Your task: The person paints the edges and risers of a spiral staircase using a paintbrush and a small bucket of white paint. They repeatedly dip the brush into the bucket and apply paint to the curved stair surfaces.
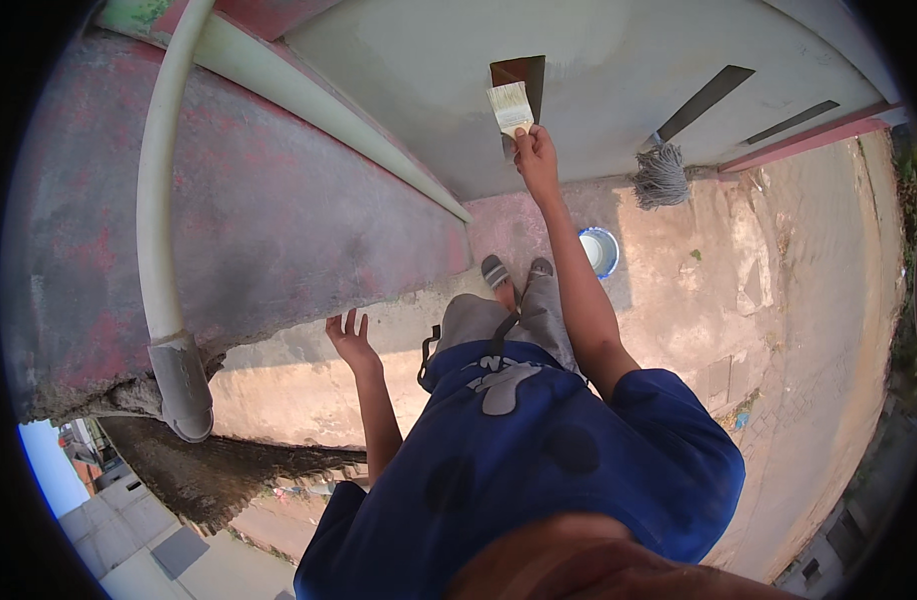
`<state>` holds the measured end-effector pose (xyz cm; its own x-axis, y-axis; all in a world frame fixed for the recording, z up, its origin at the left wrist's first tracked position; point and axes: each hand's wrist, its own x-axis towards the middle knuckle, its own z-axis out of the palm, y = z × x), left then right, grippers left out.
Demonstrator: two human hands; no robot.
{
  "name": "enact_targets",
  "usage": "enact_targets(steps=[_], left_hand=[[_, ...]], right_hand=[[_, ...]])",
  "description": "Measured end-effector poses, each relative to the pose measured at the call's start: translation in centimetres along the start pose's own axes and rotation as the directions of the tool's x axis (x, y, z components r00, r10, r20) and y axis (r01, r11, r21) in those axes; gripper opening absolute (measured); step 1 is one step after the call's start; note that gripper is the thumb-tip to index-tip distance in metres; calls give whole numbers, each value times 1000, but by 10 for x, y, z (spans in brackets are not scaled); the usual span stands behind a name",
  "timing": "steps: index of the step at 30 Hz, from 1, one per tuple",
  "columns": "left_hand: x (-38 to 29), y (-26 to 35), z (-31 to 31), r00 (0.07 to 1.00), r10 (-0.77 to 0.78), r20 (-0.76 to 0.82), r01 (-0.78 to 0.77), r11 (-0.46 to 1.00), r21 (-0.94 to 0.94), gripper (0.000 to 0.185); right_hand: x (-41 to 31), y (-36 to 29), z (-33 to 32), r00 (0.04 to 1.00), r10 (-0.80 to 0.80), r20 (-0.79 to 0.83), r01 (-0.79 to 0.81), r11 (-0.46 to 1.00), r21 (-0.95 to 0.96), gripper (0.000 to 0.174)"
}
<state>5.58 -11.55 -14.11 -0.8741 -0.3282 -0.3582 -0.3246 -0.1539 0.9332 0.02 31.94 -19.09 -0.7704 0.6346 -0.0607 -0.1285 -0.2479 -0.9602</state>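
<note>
My right hand (537, 161) grips a flat paintbrush (511, 109) by its handle, with the pale bristles pointing away from me. Behind the brush is a dark slot opening (535, 75) in the pale wall (428, 82); whether the bristles touch the wall I cannot tell. My left hand (352, 346) is held out with its fingers apart and nothing in it. Its fingertips are close to the rough edge of the worn grey and pink wall (278, 202); contact is unclear. On the ground beyond my right forearm stands a blue-rimmed bucket (600, 253) with white contents.
A grey string mop (660, 176) is by the pale wall below another slot (706, 101). At the left a pale pipe (158, 210) with a grey elbow (185, 390) runs in front of the worn wall. My sandalled feet (501, 276) are on pinkish concrete.
</note>
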Motion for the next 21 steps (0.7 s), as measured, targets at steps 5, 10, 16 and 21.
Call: enact_targets(steps=[5,10,16,21], left_hand=[[-14,3,36,991,-117,-62,106,982,-158,66],[-29,2,69,957,-289,-40,266,920,-288,57],[-27,-2,108,980,-176,-91,131,918,-374,67],[-26,15,127,993,-119,-23,89,846,-526,75]], right_hand=[[51,9,18,987,-162,-25,154,969,-195,24],[47,81,-12,988,81,-130,-123,927,-356,25],[31,103,-50,965,264,-16,-253,906,-339,22],[56,79,-34,979,203,-20,-192,885,-423,28]])
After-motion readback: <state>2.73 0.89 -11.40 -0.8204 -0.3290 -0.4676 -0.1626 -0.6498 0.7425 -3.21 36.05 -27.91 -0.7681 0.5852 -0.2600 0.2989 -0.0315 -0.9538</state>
